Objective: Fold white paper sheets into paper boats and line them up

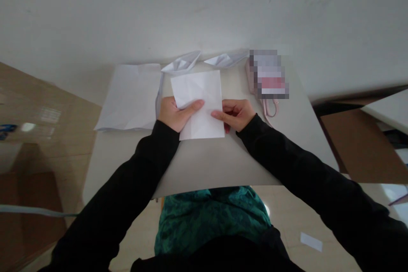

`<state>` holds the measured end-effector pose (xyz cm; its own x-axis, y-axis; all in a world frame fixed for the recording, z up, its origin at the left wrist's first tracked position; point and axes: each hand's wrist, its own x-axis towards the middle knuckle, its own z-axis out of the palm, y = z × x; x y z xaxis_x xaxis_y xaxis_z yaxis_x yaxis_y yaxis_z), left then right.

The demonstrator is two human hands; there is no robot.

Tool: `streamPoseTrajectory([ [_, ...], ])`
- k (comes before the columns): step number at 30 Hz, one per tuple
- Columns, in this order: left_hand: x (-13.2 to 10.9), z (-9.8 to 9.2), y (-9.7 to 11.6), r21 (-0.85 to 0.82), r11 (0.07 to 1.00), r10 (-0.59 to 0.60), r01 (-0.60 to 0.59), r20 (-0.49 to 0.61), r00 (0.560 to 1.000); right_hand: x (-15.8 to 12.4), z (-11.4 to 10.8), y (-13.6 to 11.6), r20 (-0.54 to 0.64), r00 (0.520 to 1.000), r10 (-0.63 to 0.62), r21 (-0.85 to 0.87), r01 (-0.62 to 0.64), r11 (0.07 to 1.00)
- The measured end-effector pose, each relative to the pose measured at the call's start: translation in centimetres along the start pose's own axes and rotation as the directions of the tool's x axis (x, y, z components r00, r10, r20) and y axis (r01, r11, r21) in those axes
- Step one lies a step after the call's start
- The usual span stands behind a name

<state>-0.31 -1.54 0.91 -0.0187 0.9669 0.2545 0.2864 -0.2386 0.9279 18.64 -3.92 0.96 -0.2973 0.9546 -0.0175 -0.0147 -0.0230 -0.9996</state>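
Note:
A white sheet of paper (199, 87), creased and roughly rectangular, is held up over the table between both hands. My left hand (177, 112) grips its left edge, thumb lying across the front and fingers hidden behind. At the right edge, my right hand (237, 114) pinches the paper with the thumb in front and curled fingers partly behind it. Just beyond the paper, a folded paper boat (182, 64) stands near the wall. Another paper boat (225, 59) sits to its right.
A stack of white paper (130, 95) lies on the table's left side. On the right stands a pink item (269, 74), blurred out, with a strap (267, 110). The white table (216, 165) meets a wall (204, 8). A cardboard piece (363, 144) is beyond its right edge.

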Motion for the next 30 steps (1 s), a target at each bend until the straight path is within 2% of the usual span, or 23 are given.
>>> streamPoseTrajectory([
  [2, -0.3, 0.4, 0.3, -0.026, 1.000, 0.012, -0.010, 0.079, 0.997, 0.0, 0.0, 0.0, -0.095, 0.995, -0.042, -0.044, 0.038, 0.998],
  [4, -0.5, 0.6, 0.6, -0.052, 0.998, 0.027, -0.022, 0.100, 0.995, -0.1, 0.1, -0.1, -0.169, 0.982, -0.087, -0.080, 0.074, 0.994],
  [7, -0.7, 0.7, 0.7, -0.072, 0.997, 0.021, -0.011, 0.147, 0.989, -0.1, 0.1, -0.3, -0.220, 0.967, -0.127, -0.083, 0.111, 0.990],
  [12, -1.1, 0.4, 0.8, -0.044, 0.995, -0.075, 0.092, 0.297, 0.952, 0.2, -0.7, -0.4, -0.316, 0.935, -0.159, -0.049, 0.151, 0.987],
  [17, -1.3, 0.4, 1.4, -0.075, 0.978, -0.159, 0.197, 0.349, 0.923, 0.0, -1.0, -0.2, -0.388, 0.861, -0.330, -0.152, 0.293, 0.944],
  [20, -0.9, 0.3, 1.4, -0.117, 0.966, -0.188, 0.231, 0.294, 0.937, -0.3, -0.7, -0.2, -0.300, 0.842, -0.449, -0.242, 0.388, 0.889],
  [23, -0.6, 0.2, 1.1, -0.175, 0.952, -0.213, 0.253, 0.219, 0.952, -0.2, -0.7, 0.0, -0.056, 0.834, -0.549, -0.363, 0.495, 0.789],
  [26, -0.4, 0.2, 0.6, -0.202, 0.947, -0.213, 0.248, 0.178, 0.961, 0.3, -1.1, 0.2, 0.138, 0.789, -0.599, -0.391, 0.599, 0.699],
  [30, -0.3, 0.3, 0.2, -0.187, 0.942, -0.246, 0.278, 0.177, 0.953, 0.8, -1.7, 0.4, 0.171, 0.747, -0.643, -0.343, 0.657, 0.672],
])
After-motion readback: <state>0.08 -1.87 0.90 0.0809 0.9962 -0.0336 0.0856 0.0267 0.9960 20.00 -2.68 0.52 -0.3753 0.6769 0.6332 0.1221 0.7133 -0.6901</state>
